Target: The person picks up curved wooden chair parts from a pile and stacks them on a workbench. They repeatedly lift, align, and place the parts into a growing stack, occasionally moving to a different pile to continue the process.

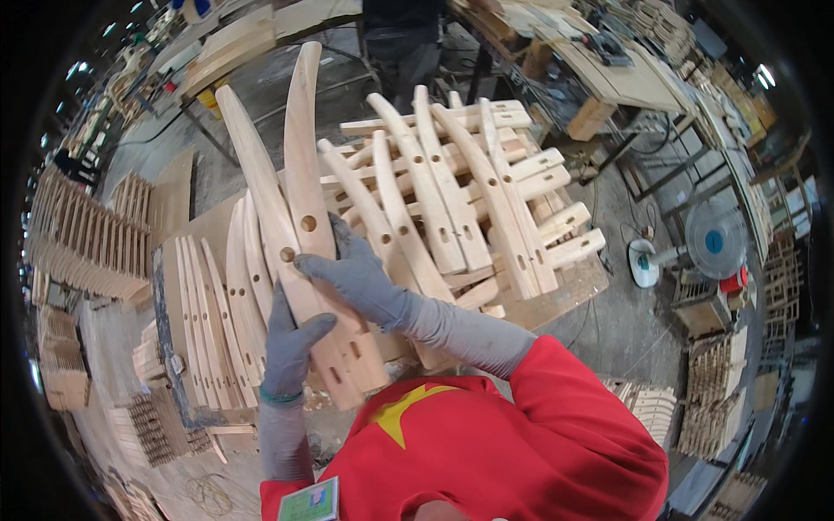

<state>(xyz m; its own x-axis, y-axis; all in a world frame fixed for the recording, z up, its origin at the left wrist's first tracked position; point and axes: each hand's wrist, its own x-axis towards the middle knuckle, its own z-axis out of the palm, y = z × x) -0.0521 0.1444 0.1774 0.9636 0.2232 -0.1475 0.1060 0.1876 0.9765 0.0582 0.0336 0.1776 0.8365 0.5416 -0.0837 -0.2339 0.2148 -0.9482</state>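
Red cloth (539,434) covers my torso at the lower edge, with a yellow star (407,412) on it. My left hand (289,343), gloved in grey, is curled around the outer side of the left curved piece (268,200), thumb across its lower face. My right hand (367,282), gloved likewise, grips the outer side of the right curved piece (301,152), thumb pointing toward the round hole in its neighbour. Both pieces are held above the worktable (580,286), side by side at their straight lower portions; their upper ends diverge to rounded tips. Each is smooth, pale wood with one round hole and slots near the squared lower end.

To the left, similar parts stand in a row (208,321), inside the table's dark edge. To the right, a crossed stack (443,200) leaves a narrow gap beside the held pair; some ends reach the table's right edge. Beyond that edge, grey floor (608,334) separates the table from a round fan (714,241). Farther off are a plywood bench (647,82) and a person in dark clothing (401,39).
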